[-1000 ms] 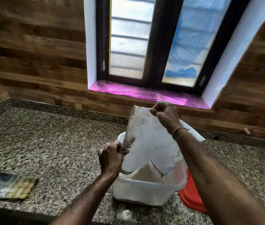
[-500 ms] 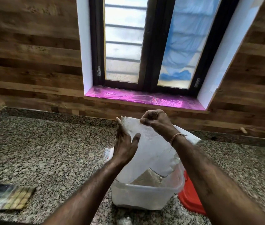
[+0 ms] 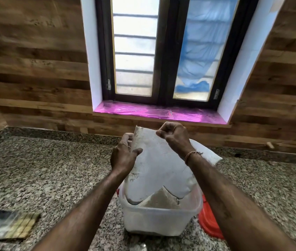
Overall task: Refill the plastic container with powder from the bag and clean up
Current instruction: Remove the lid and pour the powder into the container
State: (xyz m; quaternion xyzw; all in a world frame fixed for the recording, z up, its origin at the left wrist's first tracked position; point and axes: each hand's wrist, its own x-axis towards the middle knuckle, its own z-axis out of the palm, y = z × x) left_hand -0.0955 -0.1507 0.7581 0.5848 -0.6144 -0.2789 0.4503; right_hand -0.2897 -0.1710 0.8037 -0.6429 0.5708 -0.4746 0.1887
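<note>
Bag (image 3: 158, 165) between left hand (image 3: 123, 156), right hand (image 3: 174, 136)

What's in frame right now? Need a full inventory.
bag: 1, white, upended with its mouth in the container
plastic container: 1, translucent white, centre of the counter
powder: 1 heap, beige, inside the container
lid: 1, red, showing at the container's right
mat: 1, dark with yellow grid, counter's near left
counter: 1, speckled granite
window sill: 1, pink, behind
left hand: 1, grips the bag's left edge
right hand: 1, pinches the bag's top edge
</note>
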